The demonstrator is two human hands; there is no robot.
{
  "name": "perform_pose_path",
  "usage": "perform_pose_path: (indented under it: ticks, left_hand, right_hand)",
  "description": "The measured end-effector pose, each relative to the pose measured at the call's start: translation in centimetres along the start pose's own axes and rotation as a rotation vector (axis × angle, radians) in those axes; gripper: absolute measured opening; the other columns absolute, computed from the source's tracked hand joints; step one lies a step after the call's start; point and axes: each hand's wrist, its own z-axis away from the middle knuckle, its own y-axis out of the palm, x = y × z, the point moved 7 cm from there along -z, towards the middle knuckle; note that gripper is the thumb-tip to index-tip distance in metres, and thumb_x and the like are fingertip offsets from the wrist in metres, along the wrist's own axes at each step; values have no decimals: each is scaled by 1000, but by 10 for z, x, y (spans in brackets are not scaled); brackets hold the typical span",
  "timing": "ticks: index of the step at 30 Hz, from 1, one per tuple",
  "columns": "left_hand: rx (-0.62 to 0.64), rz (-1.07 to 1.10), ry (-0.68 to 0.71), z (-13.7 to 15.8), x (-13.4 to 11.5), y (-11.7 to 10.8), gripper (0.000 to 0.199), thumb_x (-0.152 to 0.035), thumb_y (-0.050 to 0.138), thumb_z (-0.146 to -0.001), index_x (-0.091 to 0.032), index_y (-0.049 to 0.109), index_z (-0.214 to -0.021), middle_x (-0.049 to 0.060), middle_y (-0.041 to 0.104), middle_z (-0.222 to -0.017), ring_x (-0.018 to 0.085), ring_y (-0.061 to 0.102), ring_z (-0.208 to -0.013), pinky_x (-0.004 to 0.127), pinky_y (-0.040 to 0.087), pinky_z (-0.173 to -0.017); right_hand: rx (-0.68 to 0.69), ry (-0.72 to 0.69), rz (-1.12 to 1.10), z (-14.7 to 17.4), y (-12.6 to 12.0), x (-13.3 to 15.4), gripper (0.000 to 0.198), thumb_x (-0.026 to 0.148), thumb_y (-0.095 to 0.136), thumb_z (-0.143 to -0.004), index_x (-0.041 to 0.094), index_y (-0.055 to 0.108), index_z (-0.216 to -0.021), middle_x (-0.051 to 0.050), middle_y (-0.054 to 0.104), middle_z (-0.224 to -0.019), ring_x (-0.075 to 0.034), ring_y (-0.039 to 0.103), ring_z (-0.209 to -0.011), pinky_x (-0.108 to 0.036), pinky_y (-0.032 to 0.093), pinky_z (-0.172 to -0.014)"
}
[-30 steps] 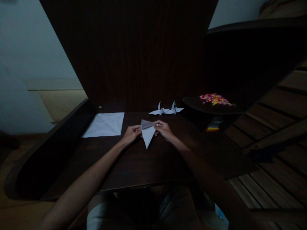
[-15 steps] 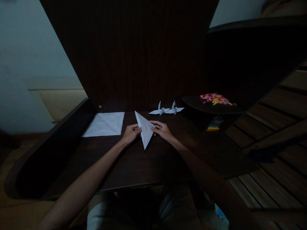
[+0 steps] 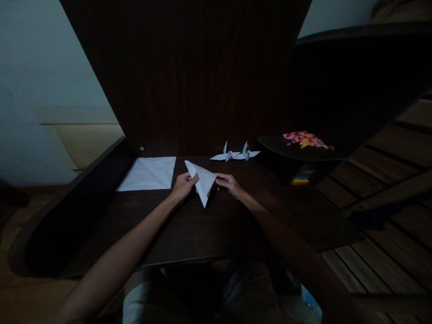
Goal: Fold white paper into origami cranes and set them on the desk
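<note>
Between my hands, above the dark desk (image 3: 189, 234), is a folded white sheet of paper (image 3: 204, 179) shaped like a triangle with one point toward me. My left hand (image 3: 184, 185) is closed on its left edge, thumb on top. At the right corner, my right hand (image 3: 230, 185) pinches the paper between thumb and fingers. The fingers behind the paper are partly hidden. A creased white square sheet (image 3: 148, 173) lies flat to the left of my left hand. Beyond my right hand, two white paper cranes (image 3: 227, 155) (image 3: 247, 154) stand side by side against the back panel.
On a small raised shelf (image 3: 270, 146) at the right lies a pile of small pink, red and yellow pieces (image 3: 305, 139). Under the shelf is a small item with a yellow and orange edge (image 3: 300, 181). The desk's raised side panel (image 3: 67, 211) borders the left.
The folded paper has bent and opened along its right side, its top point shifting left. My right thumb has moved off its face to the right corner.
</note>
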Motion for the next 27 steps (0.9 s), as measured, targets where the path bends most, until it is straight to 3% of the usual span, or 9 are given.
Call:
perform_pose_path:
  ticks: [5,9,12,18,24,27]
  left_hand:
    - [-20,2,-36,2,0,1,53,-59,75,-55,-10,67,-71,4,66,-64,12,55,-55,22,42,-52]
    - [9,-42,-68,3,2,3,54,-62,73,-55,-10,64,-67,4,64,-62,12,53,-53,21,39,-50]
    - [79,-81,-79,5,3,6,54,-63,69,-60,-10,61,-63,2,60,-56,10,50,-50,21,36,-48]
    - [290,-156,-126,8,1,14,39,-49,71,-66,-11,66,-72,2,64,-64,13,56,-57,25,43,-57]
    - [91,42,-47,-2,-11,-4,41,-42,75,-64,-12,68,-91,5,68,-78,16,61,-66,27,47,-62]
    - [60,81,-46,-2,-17,-8,41,-41,77,-62,-10,69,-87,7,69,-77,18,62,-69,28,47,-65]
  right_hand:
    - [57,-42,-55,0,1,1,45,31,65,-64,20,66,-108,-2,66,-82,-16,57,-69,-25,38,-56]
    - [-76,-53,-31,-3,-6,-1,31,41,67,-68,17,69,-88,-2,65,-75,-14,55,-64,-24,39,-54]
    - [-203,23,-80,-6,-13,-9,37,52,68,-66,15,63,-65,0,57,-56,-10,48,-49,-23,35,-45]
    - [-263,51,-405,-6,-18,-7,35,49,72,-64,18,59,-70,2,57,-59,-10,48,-50,-21,37,-42]
    - [-271,82,-401,-4,-16,-6,24,41,64,-73,18,58,-71,0,61,-62,-12,51,-51,-23,38,-43]
    - [-290,119,-357,-3,-17,-9,30,47,63,-73,18,56,-72,2,57,-58,-9,47,-44,-21,32,-36]
